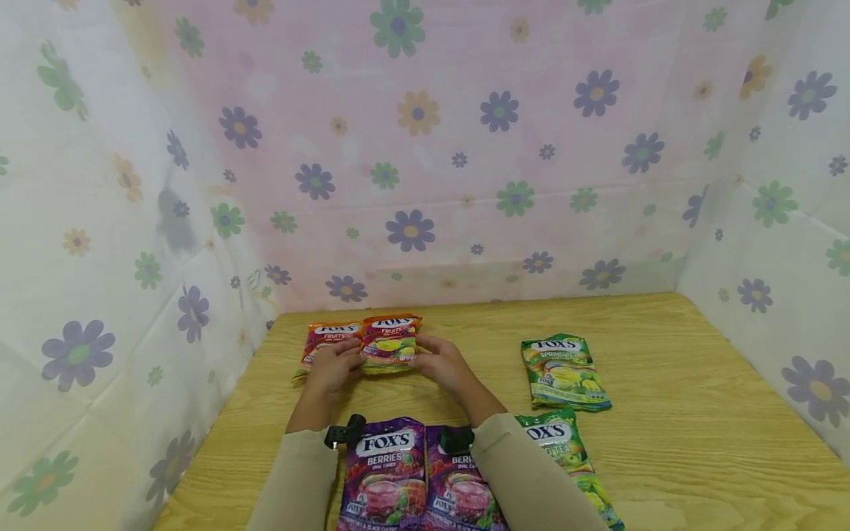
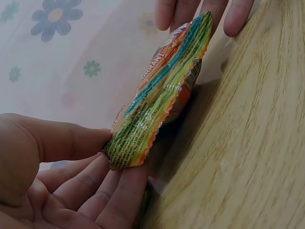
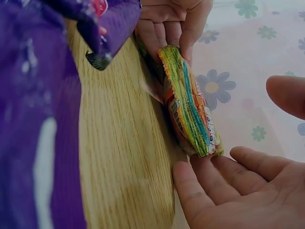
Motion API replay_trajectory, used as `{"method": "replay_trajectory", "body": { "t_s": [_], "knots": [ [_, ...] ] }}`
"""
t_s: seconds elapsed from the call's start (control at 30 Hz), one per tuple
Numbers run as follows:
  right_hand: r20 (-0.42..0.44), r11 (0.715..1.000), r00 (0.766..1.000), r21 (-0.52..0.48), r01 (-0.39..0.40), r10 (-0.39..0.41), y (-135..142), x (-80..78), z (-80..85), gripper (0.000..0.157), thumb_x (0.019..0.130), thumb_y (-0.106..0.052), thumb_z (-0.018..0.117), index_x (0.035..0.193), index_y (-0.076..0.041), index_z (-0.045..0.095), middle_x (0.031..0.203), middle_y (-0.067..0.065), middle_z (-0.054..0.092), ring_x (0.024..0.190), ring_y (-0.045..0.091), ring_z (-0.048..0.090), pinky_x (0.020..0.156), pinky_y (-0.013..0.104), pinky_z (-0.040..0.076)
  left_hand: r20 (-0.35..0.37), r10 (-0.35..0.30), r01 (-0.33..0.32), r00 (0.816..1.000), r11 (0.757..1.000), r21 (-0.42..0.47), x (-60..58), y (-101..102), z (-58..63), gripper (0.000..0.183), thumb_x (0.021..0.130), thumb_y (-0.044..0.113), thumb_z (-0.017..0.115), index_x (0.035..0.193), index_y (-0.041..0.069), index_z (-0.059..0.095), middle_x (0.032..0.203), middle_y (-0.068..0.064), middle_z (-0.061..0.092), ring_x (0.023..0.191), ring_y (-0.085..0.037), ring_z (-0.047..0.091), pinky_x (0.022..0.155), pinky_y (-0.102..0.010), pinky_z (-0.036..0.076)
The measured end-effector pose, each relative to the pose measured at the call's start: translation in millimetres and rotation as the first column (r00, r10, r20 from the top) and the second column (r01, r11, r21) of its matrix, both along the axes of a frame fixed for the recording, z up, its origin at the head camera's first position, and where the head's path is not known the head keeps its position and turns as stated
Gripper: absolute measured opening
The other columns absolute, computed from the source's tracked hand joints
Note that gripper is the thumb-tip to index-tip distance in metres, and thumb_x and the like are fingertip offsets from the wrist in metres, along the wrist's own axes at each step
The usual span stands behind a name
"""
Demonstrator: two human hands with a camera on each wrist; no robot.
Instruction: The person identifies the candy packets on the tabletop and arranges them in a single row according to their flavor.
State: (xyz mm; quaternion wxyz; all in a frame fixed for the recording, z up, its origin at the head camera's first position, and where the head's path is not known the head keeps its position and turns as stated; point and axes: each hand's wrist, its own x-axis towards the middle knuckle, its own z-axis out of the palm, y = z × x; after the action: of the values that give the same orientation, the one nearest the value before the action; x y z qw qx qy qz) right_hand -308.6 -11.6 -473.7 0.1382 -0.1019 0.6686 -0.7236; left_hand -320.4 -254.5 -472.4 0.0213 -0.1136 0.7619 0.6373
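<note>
At the back left of the table, an orange-and-red Fox's Fruits candy bag [image 1: 389,343] is between the two hands. My left hand [image 1: 334,366] pinches its near left corner, thumb above and fingers beneath, as the left wrist view shows. At the other end, my right hand [image 1: 446,363] has its fingers [image 3: 200,183] extended at the bag's corner, while the thumb stands apart from it. Close by on the left, a second Fruits bag [image 1: 322,338] lies partly hidden by the left hand.
Two purple Berries bags [image 1: 384,472] lie side by side below the forearms. One green Spring Tea bag [image 1: 564,372] lies to the right; another [image 1: 558,442] is partly covered by the right sleeve. Flowered cloth [image 1: 465,184] encloses the wooden table [image 1: 677,369] at back and sides.
</note>
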Motion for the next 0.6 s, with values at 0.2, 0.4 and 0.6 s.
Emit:
{"method": "replay_trajectory", "body": {
  "t_s": [0.2,0.4,0.6],
  "knots": [
    [0.021,0.999,1.0,0.039,0.019,-0.02,0,0.1,0.5,0.07,0.094,-0.017,0.066,0.157,-0.001,0.04,0.163,0.014,0.042,0.143,0.035,0.05,0.116,0.053,0.043,0.017,0.007,-0.007,1.0,1.0,0.029,1.3,-2,-7.9,0.046,0.099,0.012,0.07,0.143,0.005,0.06,0.146,-0.018,0.06,0.108,-0.017,0.068,0.083,-0.029,0.062],
    [0.014,0.996,1.0,0.082,0.026,-0.027,-1,0.0,-1.4,0.07,0.094,-0.019,0.067,0.157,-0.002,0.042,0.161,0.014,0.045,0.14,0.033,0.053,0.115,0.052,0.046,0.039,0.015,-0.018,0.999,0.997,0.07,3.9,-5,-12.2,0.046,0.098,0.021,0.072,0.141,0.007,0.062,0.142,-0.015,0.062,0.111,-0.018,0.067,0.091,-0.032,0.061],
    [0.007,0.993,0.999,0.116,0.037,-0.038,-1,1.0,-3.7,0.068,0.094,-0.018,0.069,0.156,-0.004,0.044,0.161,0.013,0.045,0.142,0.033,0.051,0.114,0.052,0.047,0.041,0.023,-0.026,0.999,0.997,0.075,6.4,-4,-12.0,0.045,0.098,0.02,0.073,0.14,0.007,0.063,0.142,-0.015,0.063,0.11,-0.017,0.069,0.089,-0.031,0.062]
  ]
}}
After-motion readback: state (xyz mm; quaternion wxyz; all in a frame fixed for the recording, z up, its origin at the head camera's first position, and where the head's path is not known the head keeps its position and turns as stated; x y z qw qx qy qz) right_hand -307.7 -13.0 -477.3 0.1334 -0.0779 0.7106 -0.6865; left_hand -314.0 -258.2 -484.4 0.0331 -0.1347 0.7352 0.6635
